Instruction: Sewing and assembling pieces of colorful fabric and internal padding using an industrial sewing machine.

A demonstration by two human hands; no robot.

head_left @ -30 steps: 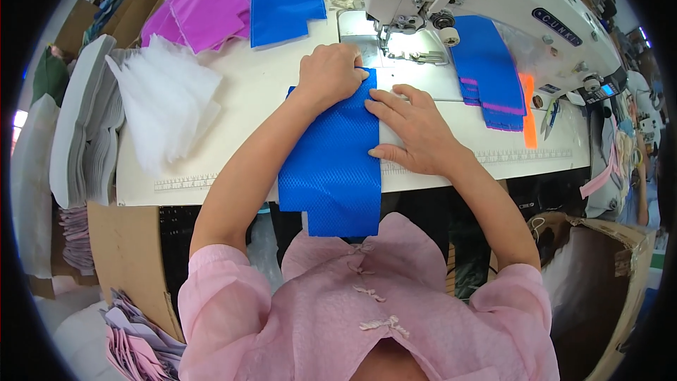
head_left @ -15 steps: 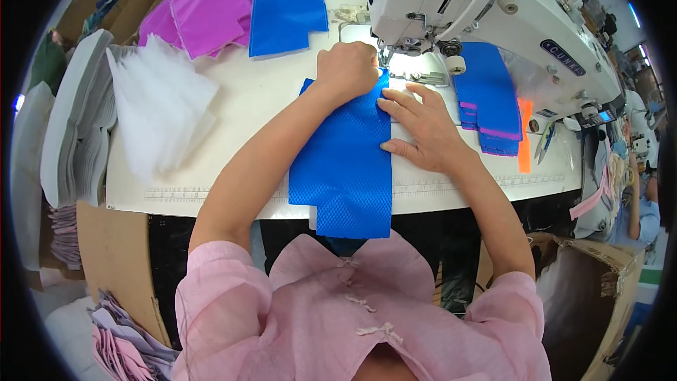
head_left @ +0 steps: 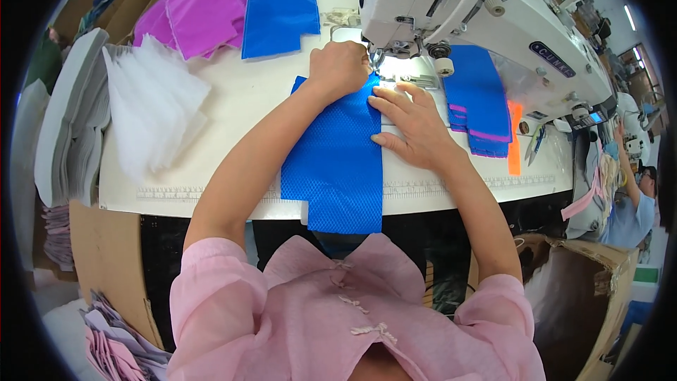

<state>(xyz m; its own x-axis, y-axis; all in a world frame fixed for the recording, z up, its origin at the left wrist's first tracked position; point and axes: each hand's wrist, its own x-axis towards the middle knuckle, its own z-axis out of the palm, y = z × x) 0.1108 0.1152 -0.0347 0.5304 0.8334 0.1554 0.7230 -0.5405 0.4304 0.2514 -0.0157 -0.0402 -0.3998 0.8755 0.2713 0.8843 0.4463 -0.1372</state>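
Note:
A blue textured fabric panel lies under the sewing machine's needle area, its near end hanging over the table's front edge. My left hand is closed at the panel's far end, just left of the needle, its fingertips mostly hidden. Spread fingers of my right hand rest on the panel's right edge, with the palm over the white table. Some white layer shows beneath the panel's lower left notch.
Magenta pieces and a blue piece lie at the far left, above white sheer sheets. Right of the needle are stacked blue panels, an orange strip and thread snips. A cardboard box stands lower right.
The whole view has shifted slightly. The blue panel's near edge lies a little farther from me; both hands keep nearly the same places and poses.

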